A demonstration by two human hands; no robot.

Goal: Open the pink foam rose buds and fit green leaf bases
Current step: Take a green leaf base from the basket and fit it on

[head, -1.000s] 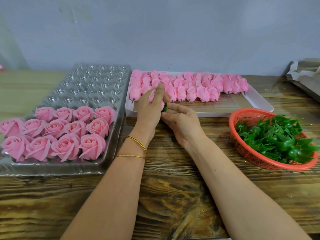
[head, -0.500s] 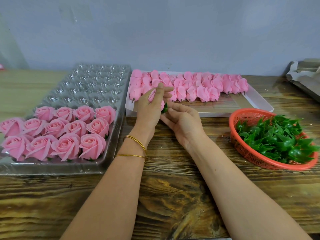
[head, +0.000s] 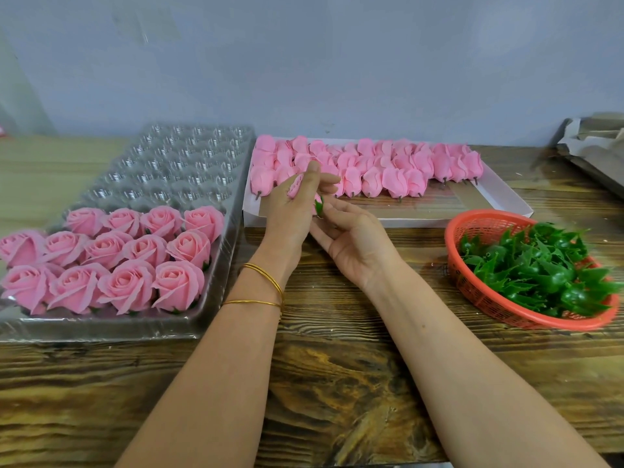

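Above the worktop [head: 337, 383], the left hand [head: 290, 214] grips a bud [head: 296, 188] in curled fingers; the right hand [head: 354, 241], fingers loosely straight, touches the leaf base [head: 319, 206]

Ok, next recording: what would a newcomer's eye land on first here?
Probably the opened pink roses packed into the near rows of the clear tray on the left, and the red basket heaped with green leaf bases on the right. Between them, the left hand holds a pink bud, a green leaf base showing between it and the right hand, before the white box of closed buds.
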